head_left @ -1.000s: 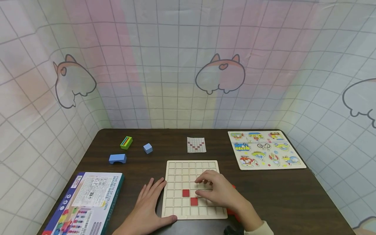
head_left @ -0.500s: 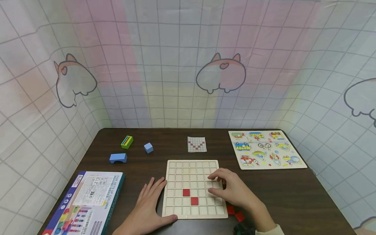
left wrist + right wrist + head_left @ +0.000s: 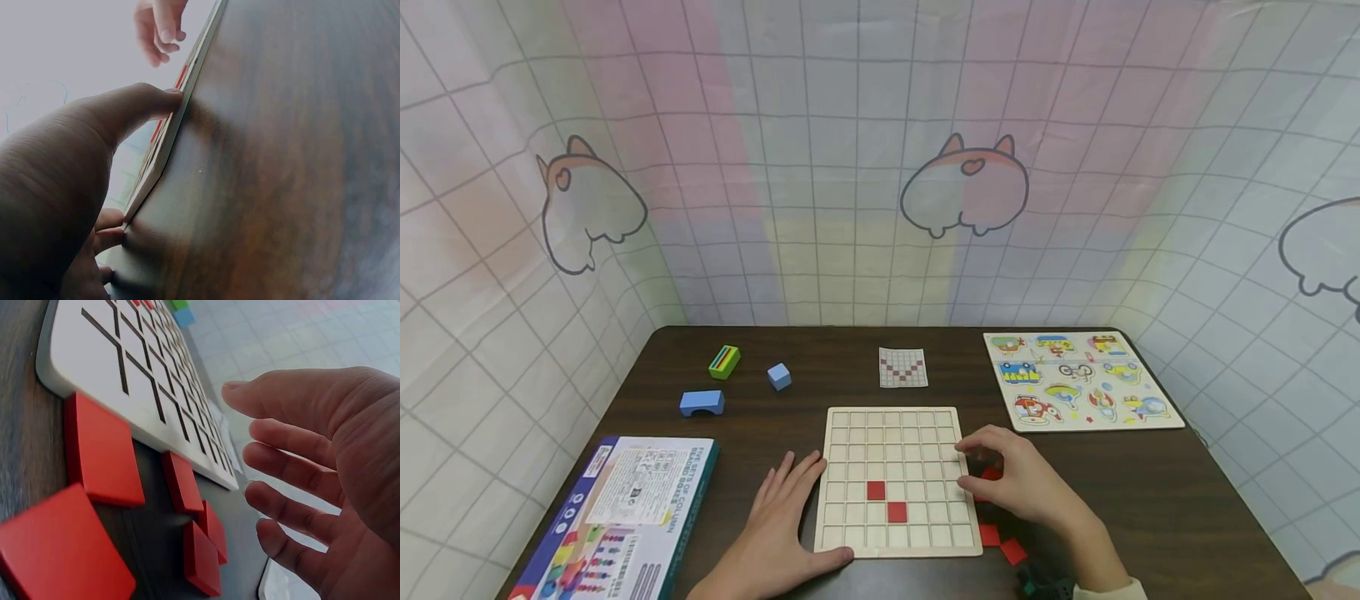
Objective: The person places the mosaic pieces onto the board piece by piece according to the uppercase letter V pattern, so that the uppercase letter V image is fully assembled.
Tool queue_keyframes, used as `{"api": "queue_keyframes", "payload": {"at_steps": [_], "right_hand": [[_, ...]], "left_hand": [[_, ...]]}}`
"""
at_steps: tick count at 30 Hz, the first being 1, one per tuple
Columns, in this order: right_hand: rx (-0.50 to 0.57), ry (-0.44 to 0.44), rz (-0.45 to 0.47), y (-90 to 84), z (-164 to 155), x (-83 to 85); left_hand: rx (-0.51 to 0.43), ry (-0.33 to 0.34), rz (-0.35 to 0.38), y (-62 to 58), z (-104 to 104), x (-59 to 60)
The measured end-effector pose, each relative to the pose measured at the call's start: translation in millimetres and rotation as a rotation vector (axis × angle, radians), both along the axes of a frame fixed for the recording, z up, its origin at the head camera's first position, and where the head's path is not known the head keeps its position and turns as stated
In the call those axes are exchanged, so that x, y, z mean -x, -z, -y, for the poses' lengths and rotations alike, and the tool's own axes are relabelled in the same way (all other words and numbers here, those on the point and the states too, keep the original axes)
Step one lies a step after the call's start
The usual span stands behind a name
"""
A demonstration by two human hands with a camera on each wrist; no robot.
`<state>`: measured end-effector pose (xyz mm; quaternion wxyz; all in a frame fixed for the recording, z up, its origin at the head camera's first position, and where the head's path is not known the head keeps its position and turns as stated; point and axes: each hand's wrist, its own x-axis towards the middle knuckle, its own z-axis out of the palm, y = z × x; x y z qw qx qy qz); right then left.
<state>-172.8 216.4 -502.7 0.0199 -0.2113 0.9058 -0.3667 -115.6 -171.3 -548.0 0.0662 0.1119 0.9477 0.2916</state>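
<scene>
A pale wooden grid board [image 3: 917,457] lies on the table, with two red square tiles [image 3: 897,512] set diagonally in its cells. My left hand [image 3: 775,525] rests at the board's left side, fingers spread and fairly straight along that edge. Its thumb [image 3: 150,97] lies on the near edge in the left wrist view. Over the board's right edge hovers my right hand [image 3: 1018,479], thumb and fingers apart with nothing between them. Below it, several loose red tiles [image 3: 103,450] lie beside the board, partly hidden by the hand in the head view.
A printed pattern card [image 3: 903,368] lies behind the board. At back right is a picture puzzle board [image 3: 1078,383]. A blue arch block [image 3: 702,403], a blue cube [image 3: 779,377] and a green striped block [image 3: 725,362] stand back left. A boxed set [image 3: 617,517] lies front left.
My right hand has moved right, from over the middle of the board to its right edge, uncovering cells and some loose red tiles. My left hand has stayed in place.
</scene>
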Motion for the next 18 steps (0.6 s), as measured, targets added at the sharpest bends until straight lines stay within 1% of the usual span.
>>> {"api": "queue_keyframes", "payload": {"at_steps": [5,10,18], "right_hand": [[0.005,0.018,0.015,0.8,-8,-0.4],[0.008,0.016,-0.003,-0.5,-20,-1.6],[-0.025,0.046,-0.007,1.2,-37,-3.6]], "left_hand": [[-0.002,0.0,-0.007,-0.4,0,-0.2],[-0.001,0.002,-0.007,-1.0,0,-0.6],[0.004,-0.001,-0.008,-1.8,-1,-0.7]]}}
